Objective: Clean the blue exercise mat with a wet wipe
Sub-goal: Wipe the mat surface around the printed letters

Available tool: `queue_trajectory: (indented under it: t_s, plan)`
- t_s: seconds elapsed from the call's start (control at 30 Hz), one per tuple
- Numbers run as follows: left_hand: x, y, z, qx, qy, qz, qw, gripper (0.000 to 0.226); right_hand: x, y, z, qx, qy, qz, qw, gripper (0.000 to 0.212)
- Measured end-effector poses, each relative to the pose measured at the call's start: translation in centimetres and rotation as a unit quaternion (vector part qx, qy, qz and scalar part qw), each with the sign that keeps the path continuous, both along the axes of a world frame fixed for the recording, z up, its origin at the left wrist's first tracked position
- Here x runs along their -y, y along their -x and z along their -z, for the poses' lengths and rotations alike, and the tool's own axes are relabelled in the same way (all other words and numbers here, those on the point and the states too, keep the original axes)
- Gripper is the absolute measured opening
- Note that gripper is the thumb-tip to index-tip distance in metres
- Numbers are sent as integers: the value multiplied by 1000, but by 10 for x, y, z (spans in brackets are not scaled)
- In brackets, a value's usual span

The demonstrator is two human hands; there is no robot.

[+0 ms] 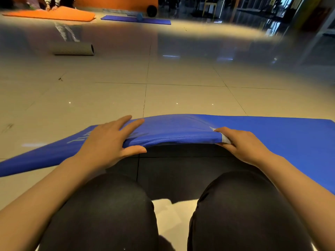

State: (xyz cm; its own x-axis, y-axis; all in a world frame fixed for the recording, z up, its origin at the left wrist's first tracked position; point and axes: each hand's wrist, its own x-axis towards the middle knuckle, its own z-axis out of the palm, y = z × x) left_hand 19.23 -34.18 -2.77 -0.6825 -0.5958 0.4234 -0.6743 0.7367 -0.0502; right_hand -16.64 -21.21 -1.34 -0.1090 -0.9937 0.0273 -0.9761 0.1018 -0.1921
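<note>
A: How are the fingers set?

B: The near edge of the blue exercise mat (181, 129) is lifted off the floor. It is gripped by the left hand (110, 140), fingers spread on top, thumb beneath. A wet wipe (225, 138) is pinched against that same edge by the right hand (243, 144).

A: How much is judged done?

B: Edge wiping appears under way; which parts are already cleaned cannot be told. The mat's underside is hidden, its right end is cut off, and most of the wipe is covered by fingers.
</note>
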Motion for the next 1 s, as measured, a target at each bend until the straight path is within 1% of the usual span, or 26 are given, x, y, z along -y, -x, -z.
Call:
queue_trajectory:
  t_s: [0.1,0.17,0.27,0.37,0.47,0.5,0.57,0.6,0.67,0.7,0.77,0.8,0.87,0.93,1.0]
  plan:
    - [-2,4,-11,-27,9,82,996,82,-1,3,-25,-10,-2,4,1000,40]
    - [-4,11,-20,-38,12,113,993,77,0,6,-47,1,8,17,1000,39]
    - [-15,29,-17,-80,3,124,989,72,4,14,-86,-27,24,24,999,34]
    - [-22,61,-11,-155,2,132,979,66,-2,28,-125,-69,96,29,993,27]
    - [-19,97,-12,-209,-18,137,968,61,-11,47,-141,-104,143,81,981,28]
    - [-19,106,-10,-209,-25,138,968,64,-16,54,-135,-109,143,92,979,30]
    - [-12,114,0,-182,-6,150,972,71,-25,65,-101,-103,125,104,981,35]
    - [-7,114,8,-159,-3,156,975,73,-29,68,-76,-91,102,114,984,37]
    - [2,117,25,-127,-24,178,976,75,-35,73,-25,-57,42,144,987,43]
    - [4,118,34,-106,-23,196,975,73,-39,75,-1,-42,11,156,987,45]
    - [2,123,60,-58,11,235,970,65,-52,76,40,-20,-44,170,984,49]
    - [-1,123,72,-41,8,243,969,59,-57,74,55,-15,-62,172,983,51]
    - [-5,116,99,-36,-22,251,967,50,-58,68,77,-11,-76,161,984,50]
    - [-5,104,121,-45,-38,241,969,49,-51,57,89,-19,-81,144,986,49]
    - [-2,99,127,-58,-20,230,971,46,-41,48,87,-23,-59,154,986,48]
